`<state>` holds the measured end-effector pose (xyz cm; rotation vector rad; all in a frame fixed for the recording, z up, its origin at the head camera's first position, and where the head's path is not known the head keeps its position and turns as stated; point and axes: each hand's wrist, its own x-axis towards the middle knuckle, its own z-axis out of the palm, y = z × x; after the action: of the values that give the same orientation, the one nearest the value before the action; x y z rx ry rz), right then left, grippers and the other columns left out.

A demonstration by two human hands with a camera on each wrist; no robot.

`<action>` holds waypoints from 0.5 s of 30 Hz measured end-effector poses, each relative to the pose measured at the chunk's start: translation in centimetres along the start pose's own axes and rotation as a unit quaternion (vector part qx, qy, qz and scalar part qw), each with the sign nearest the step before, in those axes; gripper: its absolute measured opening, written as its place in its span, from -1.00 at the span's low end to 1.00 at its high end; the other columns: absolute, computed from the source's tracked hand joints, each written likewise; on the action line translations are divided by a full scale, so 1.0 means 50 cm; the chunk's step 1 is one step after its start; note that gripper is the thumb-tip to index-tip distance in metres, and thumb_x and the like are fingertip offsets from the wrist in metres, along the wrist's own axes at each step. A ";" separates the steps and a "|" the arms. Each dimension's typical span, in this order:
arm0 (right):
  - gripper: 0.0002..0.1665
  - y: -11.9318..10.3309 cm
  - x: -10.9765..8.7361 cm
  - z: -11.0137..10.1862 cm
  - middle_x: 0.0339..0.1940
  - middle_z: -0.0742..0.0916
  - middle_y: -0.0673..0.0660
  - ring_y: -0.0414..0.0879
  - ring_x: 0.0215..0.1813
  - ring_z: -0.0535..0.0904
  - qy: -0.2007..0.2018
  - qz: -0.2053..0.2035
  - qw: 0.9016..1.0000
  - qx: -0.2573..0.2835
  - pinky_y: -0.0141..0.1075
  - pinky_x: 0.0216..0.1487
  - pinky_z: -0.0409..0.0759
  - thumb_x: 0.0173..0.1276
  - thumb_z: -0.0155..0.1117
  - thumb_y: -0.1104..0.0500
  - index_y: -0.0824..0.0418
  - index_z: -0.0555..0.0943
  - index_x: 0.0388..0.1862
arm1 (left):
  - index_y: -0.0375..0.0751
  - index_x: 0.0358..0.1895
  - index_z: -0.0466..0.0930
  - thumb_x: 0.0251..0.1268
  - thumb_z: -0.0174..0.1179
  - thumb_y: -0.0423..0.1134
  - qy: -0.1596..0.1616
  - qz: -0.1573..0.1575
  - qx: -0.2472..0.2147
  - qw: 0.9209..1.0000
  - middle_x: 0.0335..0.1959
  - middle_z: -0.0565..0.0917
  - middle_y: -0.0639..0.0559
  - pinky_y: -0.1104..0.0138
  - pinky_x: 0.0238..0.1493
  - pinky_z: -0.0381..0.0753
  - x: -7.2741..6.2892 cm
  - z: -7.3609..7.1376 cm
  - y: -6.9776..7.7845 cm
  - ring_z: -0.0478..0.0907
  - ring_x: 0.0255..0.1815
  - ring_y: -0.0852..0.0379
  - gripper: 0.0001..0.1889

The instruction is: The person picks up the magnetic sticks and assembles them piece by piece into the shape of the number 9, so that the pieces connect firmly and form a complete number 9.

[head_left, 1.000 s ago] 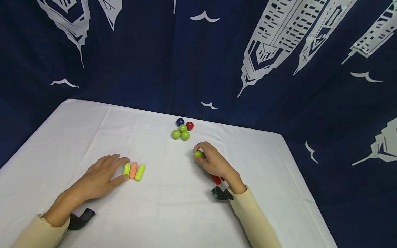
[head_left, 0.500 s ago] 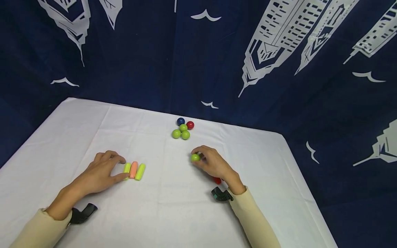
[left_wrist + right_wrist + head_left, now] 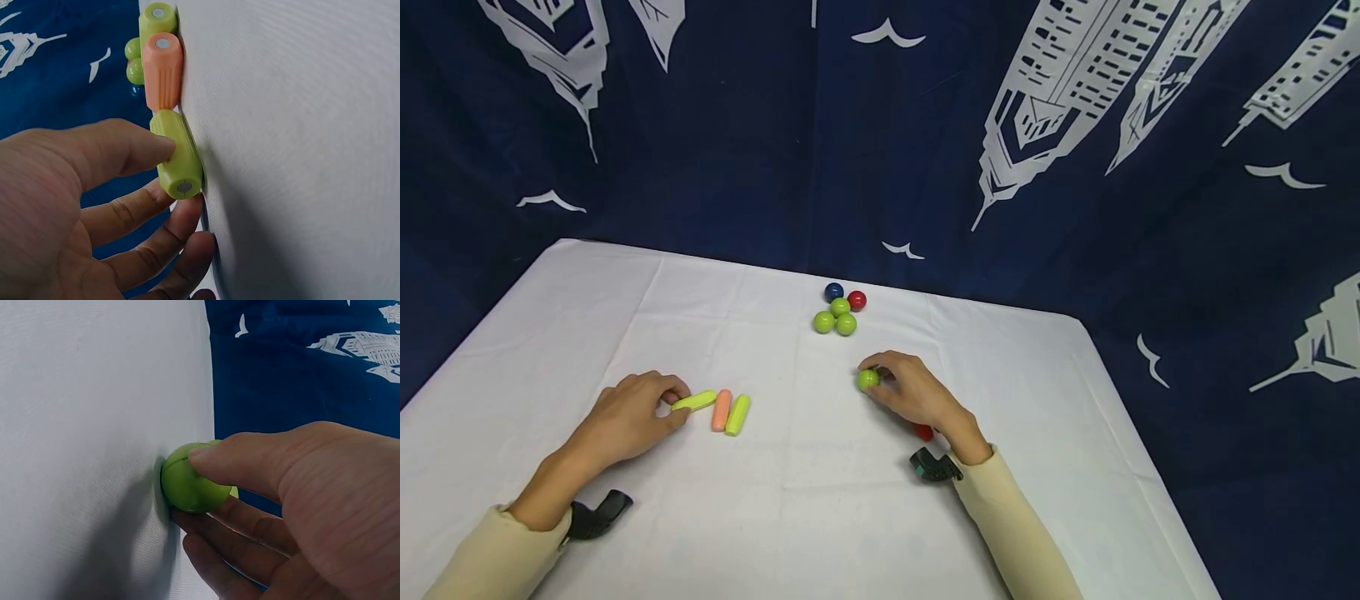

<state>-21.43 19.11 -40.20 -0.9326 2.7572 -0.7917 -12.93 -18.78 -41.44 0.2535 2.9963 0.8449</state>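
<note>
My left hand (image 3: pixel 625 421) pinches a yellow-green magnetic stick (image 3: pixel 696 400) between thumb and fingers. In the left wrist view, a grey disc shows in the near end of this ribbed stick (image 3: pixel 178 159), and its far end meets an orange stick (image 3: pixel 164 75). Beyond the orange one lies a second yellow-green stick (image 3: pixel 737 415). On the right, my right hand (image 3: pixel 913 392) pinches a green ball (image 3: pixel 868 380) low at the white cloth; the right wrist view shows the thumb on top of this ball (image 3: pixel 190 487). A red piece (image 3: pixel 923 432) is mostly hidden under the right wrist.
Near the far edge of the white-covered table (image 3: pixel 790 517) sits a cluster of balls: blue (image 3: pixel 833 292), red (image 3: pixel 857 301) and several green (image 3: pixel 846 323). A dark blue curtain (image 3: pixel 760 150) with white building prints hangs behind.
The left hand has turned the nearest yellow-green stick from upright in view to slanting, shifting left with it. The right hand has moved slightly left and nearer with the green ball.
</note>
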 end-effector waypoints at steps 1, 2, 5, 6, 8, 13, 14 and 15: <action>-0.64 0.000 0.000 0.000 0.07 0.71 0.11 -0.05 0.04 0.64 0.000 0.000 1.000 0.000 -0.14 0.15 0.60 0.38 0.33 0.25 0.26 0.63 0.13 | -0.29 -0.12 0.69 0.18 0.35 -0.29 0.001 0.001 0.001 1.000 -0.27 0.66 -0.08 0.07 -0.25 0.37 0.000 0.000 -0.001 0.54 -0.22 -0.05 -0.78; -0.65 0.000 0.001 0.001 0.07 0.72 0.10 -0.05 0.04 0.64 0.000 -0.001 1.000 0.000 -0.14 0.15 0.60 0.38 0.33 0.25 0.26 0.63 0.13 | -0.30 -0.11 0.69 0.19 0.34 -0.29 0.001 0.000 0.000 1.000 -0.27 0.67 -0.09 0.06 -0.24 0.38 0.000 0.000 -0.002 0.55 -0.21 -0.05 -0.78; -0.66 0.000 0.001 0.002 0.05 0.72 0.09 -0.07 0.02 0.64 0.001 0.001 1.000 -0.002 -0.15 0.13 0.60 0.38 0.34 0.24 0.25 0.63 0.12 | -0.35 -0.10 0.68 0.24 0.32 -0.29 0.000 -0.003 -0.010 1.000 -0.28 0.68 -0.11 0.07 -0.22 0.47 0.001 -0.001 -0.003 0.58 -0.23 -0.03 -0.77; -0.66 0.000 0.002 0.003 0.04 0.72 0.08 -0.08 0.01 0.64 0.001 0.003 1.000 -0.002 -0.16 0.13 0.61 0.38 0.34 0.24 0.25 0.64 0.12 | -0.36 -0.10 0.68 0.25 0.32 -0.30 0.000 -0.004 -0.014 1.000 -0.28 0.69 -0.11 0.08 -0.23 0.50 0.001 -0.002 -0.003 0.59 -0.23 -0.02 -0.77; -0.66 -0.001 0.002 0.003 0.04 0.72 0.08 -0.08 0.00 0.64 0.001 0.006 1.000 -0.003 -0.17 0.12 0.61 0.38 0.34 0.23 0.24 0.64 0.12 | -0.39 -0.09 0.67 0.28 0.30 -0.30 0.002 -0.006 -0.025 1.000 -0.29 0.69 -0.11 0.11 -0.24 0.54 0.001 -0.005 -0.002 0.60 -0.25 0.00 -0.77; -0.66 -0.004 0.002 0.003 0.04 0.72 0.07 -0.09 0.00 0.64 0.001 0.014 1.000 -0.006 -0.19 0.11 0.61 0.38 0.34 0.23 0.23 0.64 0.12 | -0.36 -0.06 0.66 0.29 0.30 -0.30 0.010 0.003 -0.040 0.999 -0.33 0.70 -0.07 0.16 -0.29 0.53 0.003 -0.016 0.009 0.61 -0.28 0.04 -0.77; -0.66 -0.004 0.002 0.003 0.03 0.72 0.06 -0.09 -0.01 0.64 0.001 0.015 1.000 -0.006 -0.19 0.10 0.61 0.38 0.34 0.23 0.22 0.64 0.12 | -0.34 -0.06 0.66 0.29 0.30 -0.30 0.013 0.008 -0.043 0.999 -0.33 0.71 -0.06 0.17 -0.30 0.53 0.004 -0.019 0.013 0.61 -0.28 0.05 -0.77; -0.66 -0.005 0.002 0.003 0.03 0.72 0.06 -0.09 -0.01 0.64 0.001 0.016 1.000 -0.006 -0.19 0.10 0.61 0.38 0.34 0.23 0.22 0.64 0.12 | -0.32 -0.06 0.67 0.28 0.31 -0.30 0.016 0.013 -0.046 0.999 -0.32 0.71 -0.06 0.19 -0.30 0.52 0.006 -0.022 0.017 0.62 -0.28 0.05 -0.78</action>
<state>-21.36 18.80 -40.19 -0.8886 2.7746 -0.7719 -13.17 -18.57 -40.03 0.2812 2.9789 0.9955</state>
